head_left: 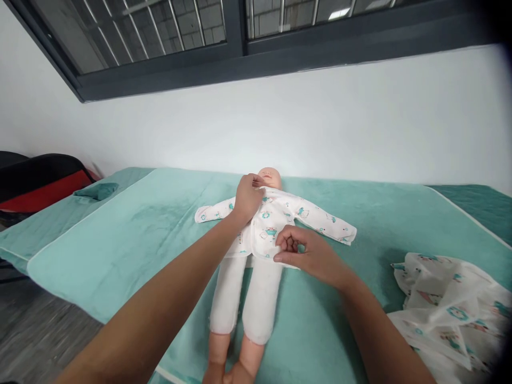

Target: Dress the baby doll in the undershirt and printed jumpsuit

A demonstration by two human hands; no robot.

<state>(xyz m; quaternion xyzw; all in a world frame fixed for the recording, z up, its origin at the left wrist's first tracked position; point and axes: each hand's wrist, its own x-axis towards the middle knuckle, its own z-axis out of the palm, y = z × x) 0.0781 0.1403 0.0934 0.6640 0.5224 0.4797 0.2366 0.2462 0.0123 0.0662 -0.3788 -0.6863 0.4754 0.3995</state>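
Note:
A baby doll (270,177) lies on its back on a teal mat (132,234), dressed in a white printed top (280,216) and plain white leggings (244,296). My left hand (247,198) rests on the doll's chest near the collar, fingers pinched on the top's fabric. My right hand (306,253) sits at the doll's waist on its right side, fingers curled and pinching the lower hem of the top. The doll's sleeves are spread out to both sides. Its bare feet reach the bottom edge of the view.
A crumpled white printed cloth (448,309) lies on the mat at the right. A small teal pillow (96,190) sits at the far left, beside black and red bags (40,184). A white wall and a dark-framed window (240,42) stand behind.

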